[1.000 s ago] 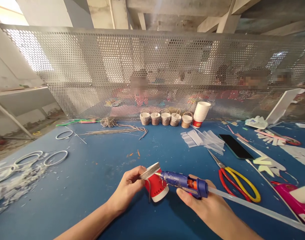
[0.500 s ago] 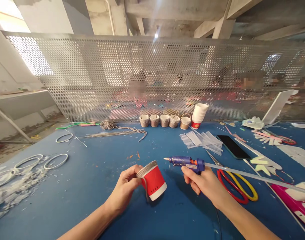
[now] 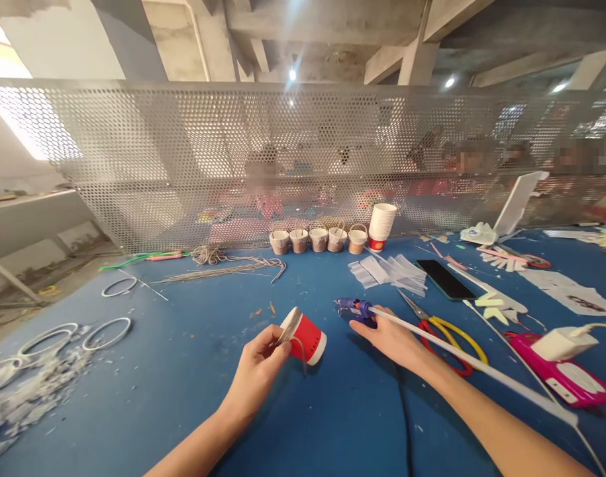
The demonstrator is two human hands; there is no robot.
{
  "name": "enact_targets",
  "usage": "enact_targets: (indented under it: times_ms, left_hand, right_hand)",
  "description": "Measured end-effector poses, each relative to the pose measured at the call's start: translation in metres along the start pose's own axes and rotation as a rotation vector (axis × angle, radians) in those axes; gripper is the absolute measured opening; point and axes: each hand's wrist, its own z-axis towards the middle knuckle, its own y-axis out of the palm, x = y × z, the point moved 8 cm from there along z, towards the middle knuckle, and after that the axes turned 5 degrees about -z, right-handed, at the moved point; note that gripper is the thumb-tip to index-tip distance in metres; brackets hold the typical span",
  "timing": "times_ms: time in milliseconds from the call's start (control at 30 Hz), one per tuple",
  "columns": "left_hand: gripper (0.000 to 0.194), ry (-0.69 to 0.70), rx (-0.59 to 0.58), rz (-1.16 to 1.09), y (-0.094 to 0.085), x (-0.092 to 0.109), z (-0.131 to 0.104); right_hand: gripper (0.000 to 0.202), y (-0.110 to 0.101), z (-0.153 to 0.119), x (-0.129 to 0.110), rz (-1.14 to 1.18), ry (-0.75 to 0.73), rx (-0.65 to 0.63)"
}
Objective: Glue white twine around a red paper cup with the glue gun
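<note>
I log the left hand pinching the cord windings at the rim of the red-and-white paper cup, tilted sideways over the blue tabletop, presumably to steady them and expose the wall. A cord tail dangles. The right hand grips the glue gun apart from the cup, likely sparing the fingers its heat.

On my feed, the red paper cup looks smooth, its wound cord fibrous and rough. Right of that cup I see a blue plastic glue gun and a glossy black phone; beyond it, a perforated metal screen with a dull grey finish.
</note>
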Motion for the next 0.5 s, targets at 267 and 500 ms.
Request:
enact_targets:
  times_ms: [267, 500]
  left_hand:
    - [0.02, 0.036, 0.062, 0.015, -0.002, 0.002, 0.0]
    - [0.018, 0.064, 0.018, 0.059, 0.01, 0.006, -0.01]
  right_hand:
    - [0.026, -0.036, -0.057, -0.006, -0.274, -0.075, 0.0]
    - [0.006, -0.027, -0.062, -0.11, 0.148, -0.481, 0.121]
